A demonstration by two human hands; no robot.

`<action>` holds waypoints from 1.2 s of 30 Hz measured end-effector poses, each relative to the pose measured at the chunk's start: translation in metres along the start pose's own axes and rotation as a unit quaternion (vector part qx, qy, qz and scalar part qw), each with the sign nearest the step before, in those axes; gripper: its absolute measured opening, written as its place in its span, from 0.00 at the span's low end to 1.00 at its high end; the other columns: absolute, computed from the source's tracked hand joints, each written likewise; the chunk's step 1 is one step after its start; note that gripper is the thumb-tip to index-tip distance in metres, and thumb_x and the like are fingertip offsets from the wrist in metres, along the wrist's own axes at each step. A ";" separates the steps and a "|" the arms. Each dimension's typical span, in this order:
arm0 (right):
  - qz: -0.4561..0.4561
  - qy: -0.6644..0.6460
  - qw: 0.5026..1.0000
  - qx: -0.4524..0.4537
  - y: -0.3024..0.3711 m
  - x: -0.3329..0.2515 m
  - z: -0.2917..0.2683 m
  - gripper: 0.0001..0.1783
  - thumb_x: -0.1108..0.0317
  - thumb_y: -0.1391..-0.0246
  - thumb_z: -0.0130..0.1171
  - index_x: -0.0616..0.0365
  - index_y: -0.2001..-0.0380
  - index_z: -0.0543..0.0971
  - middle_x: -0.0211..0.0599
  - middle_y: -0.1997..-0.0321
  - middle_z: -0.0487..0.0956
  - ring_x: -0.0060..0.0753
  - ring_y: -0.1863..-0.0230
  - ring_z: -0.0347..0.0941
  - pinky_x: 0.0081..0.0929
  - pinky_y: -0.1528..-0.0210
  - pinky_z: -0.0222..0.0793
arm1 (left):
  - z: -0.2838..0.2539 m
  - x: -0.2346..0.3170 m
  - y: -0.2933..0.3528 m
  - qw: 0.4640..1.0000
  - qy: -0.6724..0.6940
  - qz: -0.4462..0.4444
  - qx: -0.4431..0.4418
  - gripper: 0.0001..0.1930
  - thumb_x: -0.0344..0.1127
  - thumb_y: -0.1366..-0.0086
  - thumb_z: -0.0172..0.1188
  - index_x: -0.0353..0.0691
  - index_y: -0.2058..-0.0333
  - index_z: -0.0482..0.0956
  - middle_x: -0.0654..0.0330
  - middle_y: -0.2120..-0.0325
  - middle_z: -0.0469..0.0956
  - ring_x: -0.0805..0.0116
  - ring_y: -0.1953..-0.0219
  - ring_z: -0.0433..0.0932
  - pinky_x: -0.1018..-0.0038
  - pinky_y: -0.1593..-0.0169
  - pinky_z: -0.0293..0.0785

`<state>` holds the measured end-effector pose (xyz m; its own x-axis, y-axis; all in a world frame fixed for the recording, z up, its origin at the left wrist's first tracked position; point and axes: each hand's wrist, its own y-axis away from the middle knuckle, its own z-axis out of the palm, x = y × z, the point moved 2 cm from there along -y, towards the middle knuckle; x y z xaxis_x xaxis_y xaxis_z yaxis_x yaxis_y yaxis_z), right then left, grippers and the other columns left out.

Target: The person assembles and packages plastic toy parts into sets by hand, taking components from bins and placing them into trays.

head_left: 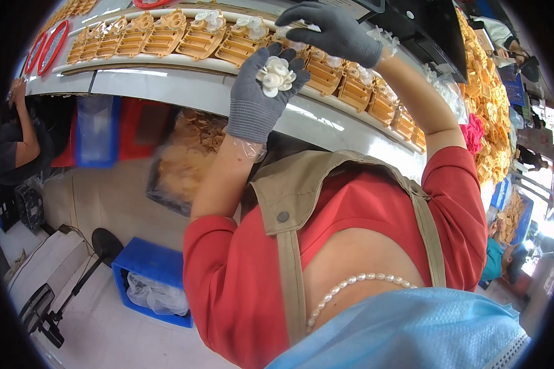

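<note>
My left hand [258,92], in a grey glove, is turned palm up with its fingers curled around a small heap of round white plastic discs [276,76]. Up and to the right of it, my right hand [333,32], also gloved, hovers over the row of parts. Its fingers are bent but apart, and no object shows between them. Both hands are by a curved line of orange-yellow plastic housings [243,44]. Several of these carry clear or whitish round pieces [250,26] on their far ends.
A large heap of orange-yellow parts [489,117] lies at the right. Red oval rings [53,47] rest at the far left. Below the bench stand a box of pale parts [188,154] and a blue crate [151,270]. Another person's arm [23,123] reaches in at the left.
</note>
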<state>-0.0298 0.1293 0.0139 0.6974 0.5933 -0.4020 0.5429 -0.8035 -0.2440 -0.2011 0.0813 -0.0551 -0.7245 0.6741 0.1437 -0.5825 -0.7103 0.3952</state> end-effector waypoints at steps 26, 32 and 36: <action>-0.055 0.033 0.998 -0.028 0.086 -0.020 -0.026 0.12 0.72 0.54 0.62 0.55 0.64 0.76 0.36 0.58 0.77 0.40 0.59 0.75 0.30 0.57 0.74 | 0.021 -0.041 -0.003 0.988 0.049 -0.099 -0.107 0.21 0.47 0.32 0.42 0.35 0.52 0.67 0.46 0.55 0.71 0.51 0.52 0.72 0.51 0.46 0.71; -0.077 0.028 0.995 -0.059 0.097 -0.020 -0.023 0.09 0.72 0.54 0.63 0.56 0.67 0.75 0.36 0.58 0.78 0.41 0.57 0.75 0.32 0.56 0.73 | 0.016 -0.046 0.000 0.992 0.041 -0.106 -0.060 0.20 0.45 0.32 0.43 0.34 0.53 0.67 0.46 0.55 0.71 0.52 0.53 0.72 0.52 0.46 0.71; -0.011 -0.002 0.992 -0.129 0.092 -0.023 -0.023 0.08 0.73 0.54 0.63 0.58 0.70 0.74 0.36 0.58 0.78 0.40 0.57 0.75 0.32 0.56 0.73 | 0.006 -0.047 -0.006 0.983 0.086 -0.132 -0.098 0.18 0.44 0.33 0.45 0.34 0.53 0.68 0.46 0.55 0.72 0.52 0.54 0.73 0.52 0.46 0.70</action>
<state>0.0154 0.0429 0.0208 0.6833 0.6093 -0.4023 0.6596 -0.7514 -0.0178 -0.1615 0.0549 -0.0586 -0.5810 0.8075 -0.1015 -0.8055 -0.5527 0.2139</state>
